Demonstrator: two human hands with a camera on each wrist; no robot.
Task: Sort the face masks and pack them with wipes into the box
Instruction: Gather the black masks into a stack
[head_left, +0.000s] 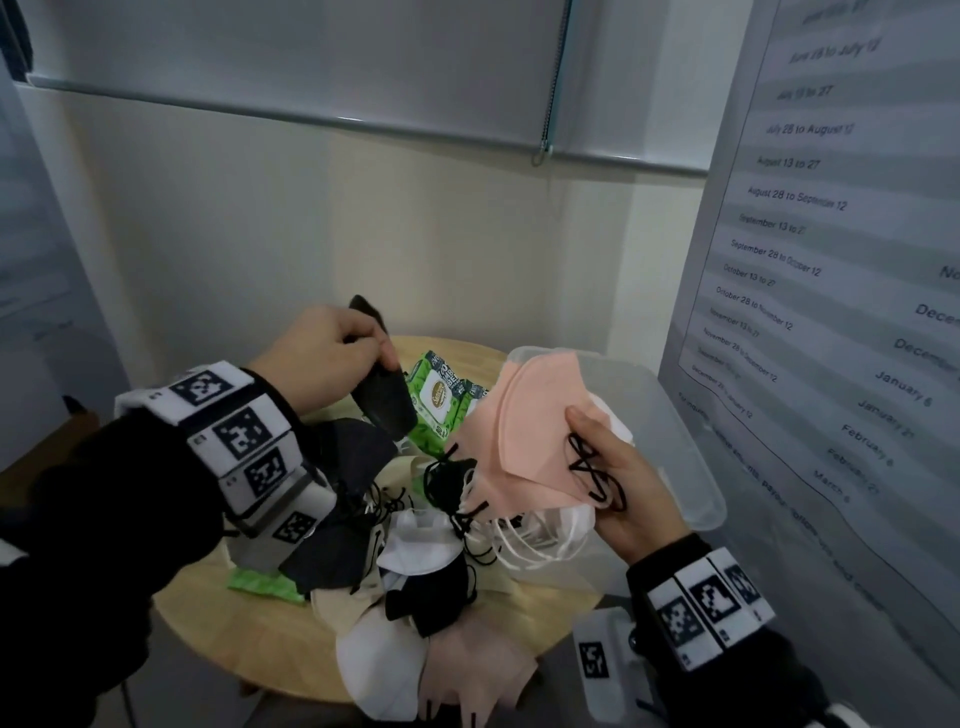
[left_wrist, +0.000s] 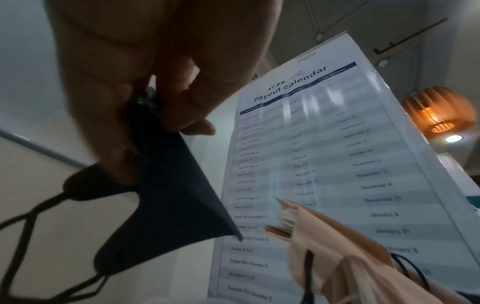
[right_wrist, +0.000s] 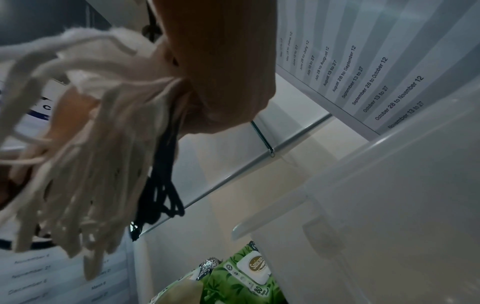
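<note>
My left hand (head_left: 358, 343) pinches a black face mask (head_left: 387, 397) and holds it up above the round table; its dark fabric (left_wrist: 166, 195) and ear loops fill the left wrist view. My right hand (head_left: 602, 467) grips a stack of masks with a pink mask (head_left: 519, 431) on top and white ones beneath, their white ear loops (right_wrist: 85, 160) and a black loop hanging down. Several black, white, beige and pink masks (head_left: 415, 571) lie heaped on the table. Green wipes packs (head_left: 436, 395) stand behind the heap. The clear plastic box (head_left: 670, 431) sits at the right, behind my right hand.
The round wooden table (head_left: 260, 629) stands in a corner, with a wall and window blind (head_left: 311, 67) behind. A large payout calendar poster (head_left: 831, 260) hangs close on the right. Another green pack (head_left: 265, 584) peeks out from under the heap at the left.
</note>
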